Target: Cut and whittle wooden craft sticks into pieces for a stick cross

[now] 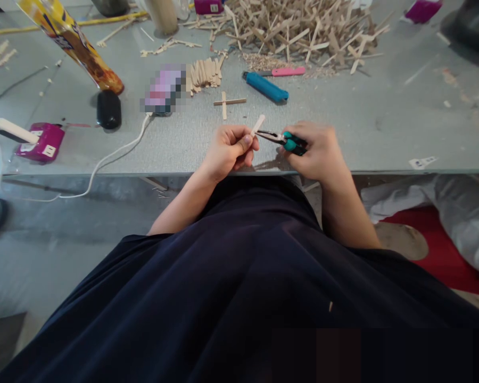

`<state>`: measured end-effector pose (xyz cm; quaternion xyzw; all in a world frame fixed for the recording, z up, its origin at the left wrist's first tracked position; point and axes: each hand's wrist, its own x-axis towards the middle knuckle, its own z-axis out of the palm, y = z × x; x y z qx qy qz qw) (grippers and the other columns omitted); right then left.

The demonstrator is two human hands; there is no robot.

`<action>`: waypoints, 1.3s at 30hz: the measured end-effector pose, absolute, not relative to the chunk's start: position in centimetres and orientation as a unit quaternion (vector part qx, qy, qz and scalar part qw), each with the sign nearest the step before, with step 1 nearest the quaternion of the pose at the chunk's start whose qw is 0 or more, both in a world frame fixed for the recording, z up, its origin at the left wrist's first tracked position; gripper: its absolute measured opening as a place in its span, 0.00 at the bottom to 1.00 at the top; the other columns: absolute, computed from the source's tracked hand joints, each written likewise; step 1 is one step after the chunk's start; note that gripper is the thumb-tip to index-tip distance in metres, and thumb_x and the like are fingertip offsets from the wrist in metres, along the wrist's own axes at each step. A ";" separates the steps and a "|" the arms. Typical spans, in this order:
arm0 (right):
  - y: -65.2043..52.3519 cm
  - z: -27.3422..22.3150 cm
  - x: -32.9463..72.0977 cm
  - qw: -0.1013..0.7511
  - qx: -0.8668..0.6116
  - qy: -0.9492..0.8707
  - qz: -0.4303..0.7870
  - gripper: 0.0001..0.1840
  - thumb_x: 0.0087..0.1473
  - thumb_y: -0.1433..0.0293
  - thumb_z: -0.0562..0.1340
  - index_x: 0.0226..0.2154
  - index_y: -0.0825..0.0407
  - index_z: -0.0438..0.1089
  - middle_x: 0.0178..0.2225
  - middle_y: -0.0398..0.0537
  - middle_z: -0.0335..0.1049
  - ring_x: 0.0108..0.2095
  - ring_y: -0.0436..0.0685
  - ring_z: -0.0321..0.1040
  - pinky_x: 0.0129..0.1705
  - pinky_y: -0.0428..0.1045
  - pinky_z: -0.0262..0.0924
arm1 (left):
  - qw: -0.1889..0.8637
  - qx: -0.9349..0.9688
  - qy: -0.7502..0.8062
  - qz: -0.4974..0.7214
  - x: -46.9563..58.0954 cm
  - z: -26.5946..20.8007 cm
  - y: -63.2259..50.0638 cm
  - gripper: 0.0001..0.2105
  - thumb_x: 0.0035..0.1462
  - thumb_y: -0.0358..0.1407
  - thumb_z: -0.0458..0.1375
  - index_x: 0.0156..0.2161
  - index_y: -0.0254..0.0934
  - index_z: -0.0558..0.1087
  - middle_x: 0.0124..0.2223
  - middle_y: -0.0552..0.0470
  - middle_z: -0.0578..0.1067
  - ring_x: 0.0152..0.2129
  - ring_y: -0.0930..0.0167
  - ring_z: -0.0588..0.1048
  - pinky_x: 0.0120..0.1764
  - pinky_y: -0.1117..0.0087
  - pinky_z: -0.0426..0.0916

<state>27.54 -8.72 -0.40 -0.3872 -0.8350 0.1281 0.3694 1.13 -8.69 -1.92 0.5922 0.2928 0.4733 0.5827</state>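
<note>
Between thumb and fingers, my left hand (233, 148) pinches a short pale wooden stick (258, 124) that slants up to the right. My right hand (317, 149) is closed round the green and black handles of needle-nose pliers (277, 138). The jaws of the pliers point left and meet the stick close to my left fingertips; whether they grip it I cannot tell. Just beyond my left hand lies a cross of two thin wooden sticks (224, 101). A row of small wooden pieces (204, 73) is lined up farther back.
A blue utility knife (265, 87) and a pink-handled blade (288, 71) lie before a large heap of wooden crosses (303, 26). At left are a blurred phone (164, 89) with a white cable (122, 151), a black oval case (109, 110), a yellow bottle (77, 45) and a purple box (43, 142).
</note>
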 end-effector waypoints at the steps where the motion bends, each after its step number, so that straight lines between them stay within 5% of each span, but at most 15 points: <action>1: -8.7 -0.4 27.6 0.372 -0.388 -0.834 0.125 0.08 0.54 0.65 0.69 0.31 0.42 0.68 0.28 0.48 0.66 0.34 0.68 0.71 0.39 0.61 0.62 | 0.586 0.590 0.290 0.474 1.1 -1.9 -8.7 0.33 0.58 0.71 0.75 0.32 0.40 0.76 0.20 0.57 0.74 0.10 0.80 0.59 0.15 0.74 0.49; 11: -8.2 -1.6 27.9 0.385 -0.395 -0.830 0.086 0.15 0.48 0.66 0.69 0.42 0.42 0.76 0.39 0.51 0.81 0.38 0.70 0.79 0.40 0.62 0.68 | 0.616 0.591 0.254 0.454 0.9 -1.3 -8.9 0.32 0.58 0.67 0.77 0.31 0.39 0.77 0.18 0.58 0.71 0.09 0.80 0.59 0.14 0.75 0.48; 21: -8.5 -1.3 28.0 0.373 -0.386 -0.838 0.100 0.09 0.56 0.62 0.71 0.42 0.41 0.77 0.38 0.52 0.80 0.39 0.69 0.76 0.41 0.64 0.68 | 0.590 0.616 0.273 0.444 0.9 -1.9 -8.4 0.28 0.62 0.62 0.75 0.29 0.40 0.76 0.17 0.59 0.65 0.11 0.79 0.60 0.18 0.74 0.52; 32: -8.5 -1.2 27.8 0.387 -0.381 -0.835 0.090 0.12 0.48 0.68 0.68 0.38 0.43 0.73 0.33 0.50 0.74 0.35 0.68 0.75 0.38 0.61 0.63 | 0.596 0.593 0.296 0.454 1.1 -1.4 -8.5 0.24 0.70 0.48 0.75 0.28 0.38 0.75 0.21 0.59 0.65 0.13 0.80 0.61 0.19 0.76 0.53; 39: -8.7 -1.3 27.8 0.375 -0.412 -0.827 0.072 0.14 0.51 0.66 0.70 0.42 0.42 0.76 0.39 0.51 0.81 0.39 0.71 0.79 0.39 0.63 0.65 | 0.578 0.566 0.324 0.490 1.4 -1.5 -8.9 0.22 0.76 0.45 0.72 0.30 0.37 0.76 0.23 0.58 0.69 0.14 0.82 0.62 0.21 0.76 0.57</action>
